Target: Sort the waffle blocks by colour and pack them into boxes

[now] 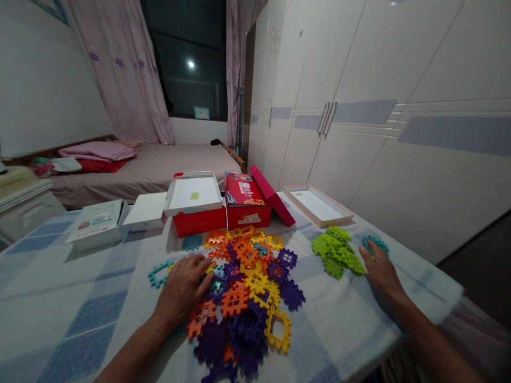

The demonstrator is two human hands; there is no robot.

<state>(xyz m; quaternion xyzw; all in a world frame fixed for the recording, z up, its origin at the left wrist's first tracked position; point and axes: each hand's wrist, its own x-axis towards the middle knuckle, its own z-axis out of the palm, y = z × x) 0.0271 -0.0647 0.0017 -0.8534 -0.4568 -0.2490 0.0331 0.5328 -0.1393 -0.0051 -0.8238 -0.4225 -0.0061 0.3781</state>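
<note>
A mixed pile of interlocking plastic building tiles [235, 300] in orange, yellow, purple and teal lies on the table before me. My left hand [187, 282] rests on the pile's left edge, palm down, fingers apart; what lies beneath it is hidden. Beside that hand lies a teal frame tile [158, 274]. Over on the right, my right hand [379, 266] has its fingertips on a teal tile [376, 243] at the tabletop. A heap of lime-green tiles [336, 252] lies just left of the right hand.
Red boxes [249, 217] stand behind the pile, with a white tray-like lid [195, 194] on one. A shallow open lid [319, 205] lies at back right, white boxes [99, 223] at back left. A checked cloth [96, 319] covers the table. Wardrobes [303, 80] line the right.
</note>
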